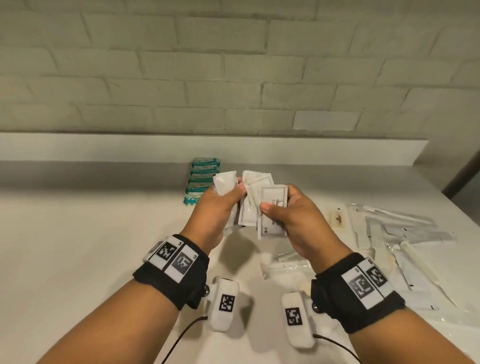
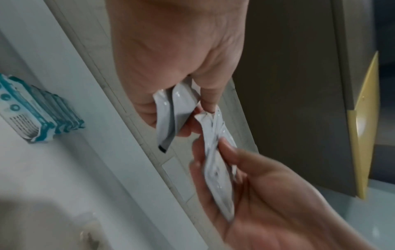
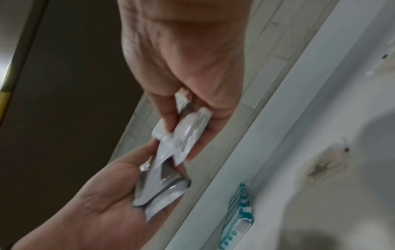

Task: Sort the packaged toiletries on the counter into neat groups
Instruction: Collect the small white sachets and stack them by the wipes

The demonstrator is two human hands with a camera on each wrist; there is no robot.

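Both hands are raised above the white counter, holding a fan of white sachets between them. My left hand grips plain white sachets, thumb on top. My right hand pinches a printed white sachet with its thumb; more sachets overlap between the two hands. In the left wrist view the left hand's sachets touch the right hand's bunch. The right wrist view shows the right hand's sachets above the left hand's. A neat row of teal packets stands by the back ledge.
Several clear-wrapped long items lie spread over the counter's right side, with a small beige packet beside them. More clear packets lie under my right wrist. A tiled wall and ledge close the back.
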